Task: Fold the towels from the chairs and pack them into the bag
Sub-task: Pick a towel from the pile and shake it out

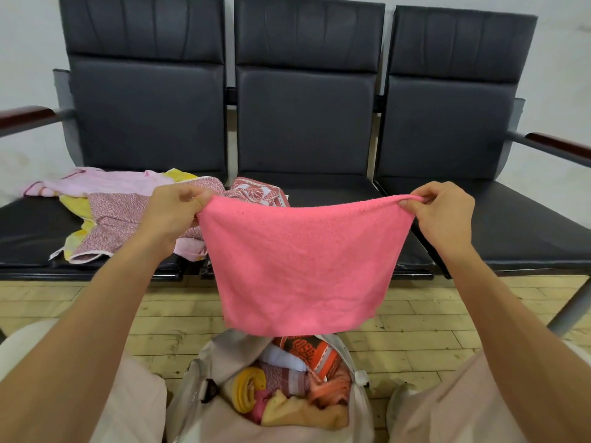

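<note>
Towel (303,263) hangs straight down from both hands, so basically everything below the grip is free cloth; the pink towel's top edge runs left to right between the left hand (174,207) and the right hand (443,209), and that's its long axis right now, stretched fairly taut with a slight sag in the middle; each grip is a pinch on one top corner, fingers pressed together on the cloth with nothing spread; both hands sit at about the same height and the same reach out in front, so neither is really nearer, it's a symmetric hold; the lower edge dangles just above the open bag (224,356) on the wooden floor (415,330), which is between the person's knees and already has several rolled and folded pieces in it; my guess is the next bit is bringing the two corners together to halve it along that left-right axis, and since the towel is centred between the hands either one could travel to the other; more unfolded towels (112,206) are still heaped on the left seat of the chairs (303,123), well behind the left hand, so the job looks maybe past halfway but not done.
</note>
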The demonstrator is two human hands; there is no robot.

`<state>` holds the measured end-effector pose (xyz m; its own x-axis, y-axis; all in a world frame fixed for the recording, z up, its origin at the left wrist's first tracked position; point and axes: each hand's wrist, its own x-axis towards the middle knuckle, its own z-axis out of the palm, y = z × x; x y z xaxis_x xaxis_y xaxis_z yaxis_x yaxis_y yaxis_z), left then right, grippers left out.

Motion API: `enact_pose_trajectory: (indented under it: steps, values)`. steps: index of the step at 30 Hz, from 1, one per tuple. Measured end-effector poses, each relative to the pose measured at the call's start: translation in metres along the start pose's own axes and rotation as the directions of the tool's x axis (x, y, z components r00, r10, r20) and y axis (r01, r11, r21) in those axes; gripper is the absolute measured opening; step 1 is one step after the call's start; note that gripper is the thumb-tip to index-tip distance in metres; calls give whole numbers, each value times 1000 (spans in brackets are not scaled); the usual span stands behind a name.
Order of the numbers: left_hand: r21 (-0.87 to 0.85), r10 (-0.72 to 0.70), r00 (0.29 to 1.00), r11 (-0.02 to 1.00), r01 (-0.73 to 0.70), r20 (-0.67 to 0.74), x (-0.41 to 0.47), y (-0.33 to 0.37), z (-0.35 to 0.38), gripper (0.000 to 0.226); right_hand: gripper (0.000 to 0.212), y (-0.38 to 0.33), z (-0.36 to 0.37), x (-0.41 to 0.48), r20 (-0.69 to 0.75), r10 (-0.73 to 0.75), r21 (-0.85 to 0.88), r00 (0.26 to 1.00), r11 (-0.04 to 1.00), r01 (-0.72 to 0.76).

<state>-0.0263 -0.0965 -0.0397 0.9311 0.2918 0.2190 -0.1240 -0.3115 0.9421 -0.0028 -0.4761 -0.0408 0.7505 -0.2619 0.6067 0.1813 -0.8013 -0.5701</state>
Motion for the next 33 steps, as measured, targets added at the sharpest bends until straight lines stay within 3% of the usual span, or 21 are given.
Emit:
enact_pose_trajectory:
  steps: [5, 6, 8, 10, 13, 19, 23, 28, 31, 33]
  values:
    - [-63, -129, 939, 986, 157, 320, -6, 3, -5, 13, 9, -2, 2, 1, -16, 90, 73, 996, 993, -89]
    - [-21, -114, 943, 992, 127, 312, -8, 4, -3, 14, 9, -1, 2, 1, -11, 104, 83, 995, 991, -103]
    - [239, -2, 979, 970, -48, 205, -12, 6, 1, 23, 5, -1, 1, 1, -8, 113, 106, 994, 988, -112]
    - [486, 183, 976, 847, -216, 116, -19, 10, 3, 21, 9, -2, -2, -1, -1, 106, 120, 994, 987, -106]
    - [579, 348, 937, 757, -301, 32, -27, 17, 1, 9, 21, -3, -6, -4, 55, 74, 85, 996, 993, -79]
    - [478, 330, 942, 839, -259, -69, -18, 18, -6, 9, 15, -13, 0, 3, 143, 79, 178, 986, 978, -105]
    - [341, 192, 981, 924, -174, -20, 13, 25, -7, 11, 13, -23, 10, 25, 186, 68, 119, 980, 989, -91]
    - [-7, -80, 995, 997, 81, 51, 59, 18, 10, 5, 16, -38, 36, 71, 376, 60, -13, 925, 998, -60]
    - [-56, -85, 995, 995, 88, 56, 85, 1, 29, 5, 15, -34, 60, 87, 461, 96, -65, 882, 995, -74]
    - [-31, -39, 997, 999, 41, 64, 98, -11, 41, 14, 7, -30, 74, 88, 393, 42, -14, 918, 999, -40]
